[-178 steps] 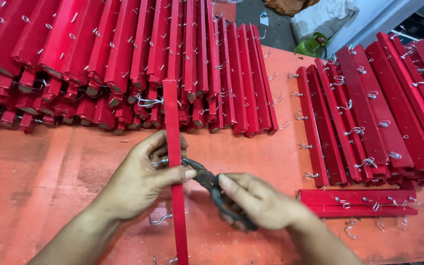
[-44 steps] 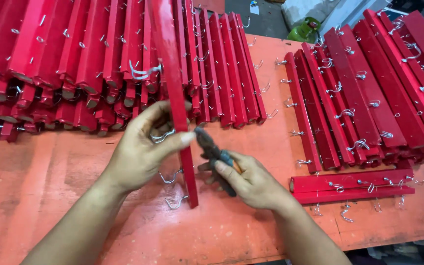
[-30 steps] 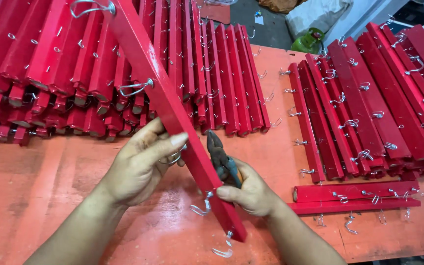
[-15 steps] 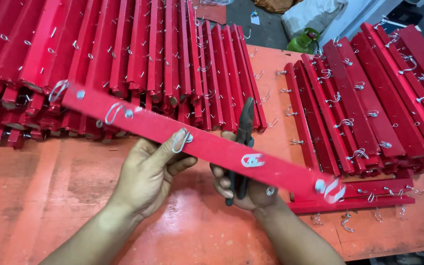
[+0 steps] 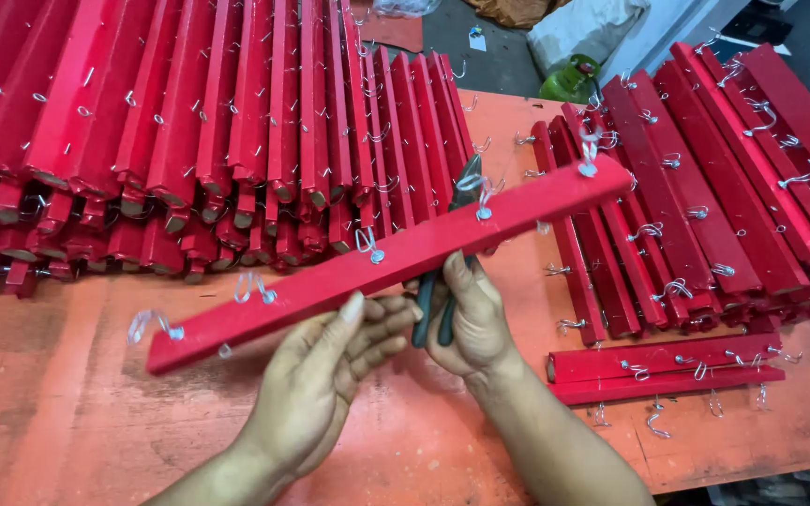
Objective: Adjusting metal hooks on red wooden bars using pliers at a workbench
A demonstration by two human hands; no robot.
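Note:
Both hands carry a long red wooden bar (image 5: 396, 258) with several small metal hooks along it, tilted up toward the right above the orange table (image 5: 67, 422). My left hand (image 5: 325, 375) cups the bar from below near its middle, thumb on its front face. My right hand (image 5: 471, 314) is under the bar too and grips dark-handled pliers (image 5: 447, 272), whose jaws stick up behind the bar.
A big heap of similar red hooked bars (image 5: 189, 131) fills the far left. A second stack (image 5: 705, 187) lies at the right, with a few bars (image 5: 667, 365) laid crosswise in front of it. A green bottle (image 5: 574, 80) stands beyond the table.
The bar has swung from sloping down to the right to sloping up to the right, and shifted rightward. The pliers stay in my right hand behind it.

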